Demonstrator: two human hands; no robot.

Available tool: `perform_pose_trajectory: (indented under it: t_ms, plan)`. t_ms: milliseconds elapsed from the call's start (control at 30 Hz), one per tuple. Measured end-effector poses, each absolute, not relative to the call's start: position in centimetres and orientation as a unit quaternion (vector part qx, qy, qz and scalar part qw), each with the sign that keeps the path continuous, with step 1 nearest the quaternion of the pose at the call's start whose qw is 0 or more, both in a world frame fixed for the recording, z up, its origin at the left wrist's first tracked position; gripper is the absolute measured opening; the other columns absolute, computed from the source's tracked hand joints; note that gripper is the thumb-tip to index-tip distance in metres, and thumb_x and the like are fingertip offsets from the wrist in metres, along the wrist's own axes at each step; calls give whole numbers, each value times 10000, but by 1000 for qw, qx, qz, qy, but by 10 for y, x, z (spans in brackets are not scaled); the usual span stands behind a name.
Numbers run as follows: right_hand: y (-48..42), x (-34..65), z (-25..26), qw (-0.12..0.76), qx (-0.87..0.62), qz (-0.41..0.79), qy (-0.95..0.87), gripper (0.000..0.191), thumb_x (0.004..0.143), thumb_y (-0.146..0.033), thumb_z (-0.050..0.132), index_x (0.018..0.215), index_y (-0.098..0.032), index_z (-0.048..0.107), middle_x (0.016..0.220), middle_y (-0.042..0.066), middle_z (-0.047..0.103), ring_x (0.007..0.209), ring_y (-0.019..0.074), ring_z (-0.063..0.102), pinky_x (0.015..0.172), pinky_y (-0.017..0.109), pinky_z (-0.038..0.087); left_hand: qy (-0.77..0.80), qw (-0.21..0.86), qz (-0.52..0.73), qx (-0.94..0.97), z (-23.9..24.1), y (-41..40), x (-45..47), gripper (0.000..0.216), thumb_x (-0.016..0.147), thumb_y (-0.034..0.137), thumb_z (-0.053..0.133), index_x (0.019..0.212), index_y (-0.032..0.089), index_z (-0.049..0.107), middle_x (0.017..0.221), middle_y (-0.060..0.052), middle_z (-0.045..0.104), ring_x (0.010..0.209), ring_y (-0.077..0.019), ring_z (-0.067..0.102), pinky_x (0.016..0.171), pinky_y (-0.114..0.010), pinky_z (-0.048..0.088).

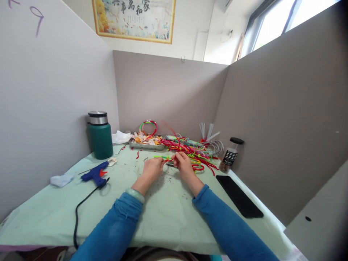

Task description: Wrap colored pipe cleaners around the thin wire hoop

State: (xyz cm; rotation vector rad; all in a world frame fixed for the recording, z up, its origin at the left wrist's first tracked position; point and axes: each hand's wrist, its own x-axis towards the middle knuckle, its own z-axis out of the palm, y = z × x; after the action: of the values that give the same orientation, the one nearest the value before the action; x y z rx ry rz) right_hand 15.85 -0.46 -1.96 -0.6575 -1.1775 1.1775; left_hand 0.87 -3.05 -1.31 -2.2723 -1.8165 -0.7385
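My left hand (152, 169) and my right hand (183, 165) meet over the middle of the green-covered table (163, 214). Both are pinched closed on a short pipe cleaner (164, 157), green on the left and red toward the right, held between them. A loose pile of red and green pipe cleaners (195, 154) lies just beyond my right hand. A small dark tool lies under my hands, partly hidden.
A blue glue gun (95, 174) with a black cord lies at the left, near a white cloth (62, 179). A green flask (100, 135) stands at the back left. A metal tray (146, 143), a dark-lidded jar (230, 155) and a black phone (239, 195) lie around.
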Motion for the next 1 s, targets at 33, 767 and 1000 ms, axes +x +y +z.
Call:
perform_pose_trajectory:
  t_ms: [33, 767, 1000]
  plan:
    - [-5, 158, -19, 624, -283, 515, -514, 270, 709, -443, 610, 677, -191, 519, 546, -23, 548, 411, 82, 394, 406, 216, 303, -612, 64, -245, -749, -13, -30, 8, 320, 876, 363, 377, 915, 209, 654, 918, -84, 678, 832, -192, 603, 688, -258, 376]
    - [-17, 150, -28, 547, -251, 511, -614, 249, 760, -429, 589, 745, -184, 551, 752, 28, 657, 575, 123, 594, 619, 286, 502, -550, -161, -477, -666, -18, -5, -4, 227, 756, 285, 445, 712, 143, 616, 601, 9, 551, 580, -103, 463, 540, -198, 334]
    - [-24, 149, -19, 561, -230, 466, -644, 224, 760, -413, 600, 743, -197, 544, 724, 16, 656, 649, 151, 628, 714, 330, 510, -547, -160, -479, -668, -19, -4, -4, 225, 757, 272, 465, 746, 134, 641, 640, -12, 601, 599, -107, 493, 552, -199, 357]
